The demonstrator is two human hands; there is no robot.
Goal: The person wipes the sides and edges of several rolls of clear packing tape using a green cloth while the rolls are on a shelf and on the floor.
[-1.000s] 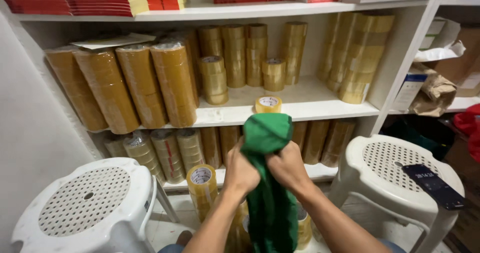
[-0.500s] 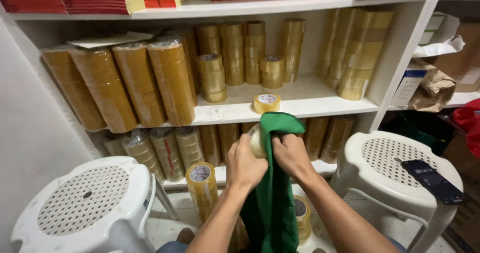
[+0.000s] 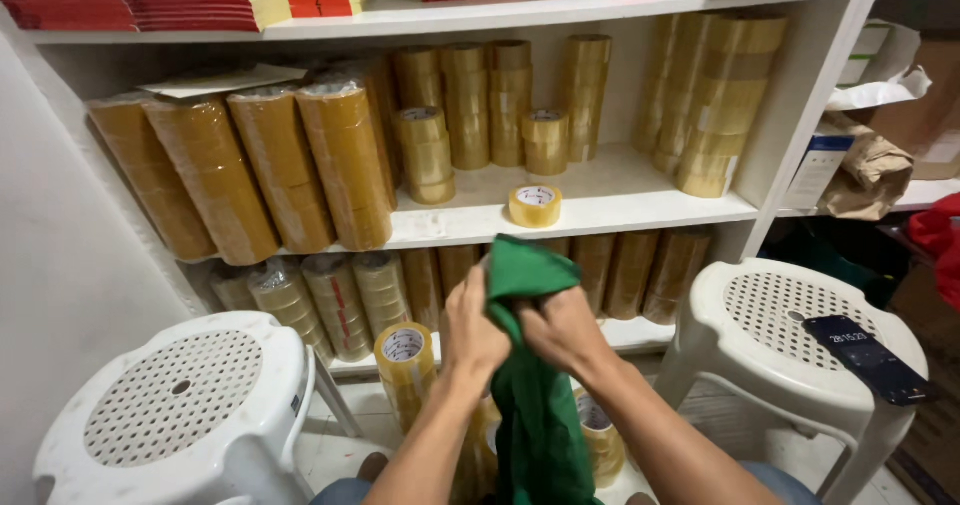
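- Both hands bunch a green cloth [image 3: 535,365] in front of a white shelf unit [image 3: 600,200] stocked with rolls of brown packing tape.
- The left hand [image 3: 470,325] is closed on the cloth's left side, and the right hand [image 3: 560,330] is clamped on its right; both are gripped tight, fingers curled into the fabric.
- The cloth is plain, deep green, soft and creased. Its top is gathered into a rounded lump level with the shelf unit's lower tier, while the rest hangs straight down between the forearms, likely because only the upper part is being worked.
- Whether anything is wrapped inside the lump cannot be told.
- A single tape roll [image 3: 535,205] lies flat by itself at the front edge of the middle shelf, just above the cloth.
- More loose rolls [image 3: 403,360] stand on the floor at the foot of the shelf unit, within easy reach of the hands.
- Two white perforated plastic stools flank the hands in front of the shelf unit; the right stool [image 3: 800,335] carries a dark phone [image 3: 868,358], and the left stool [image 3: 180,405] is bare.
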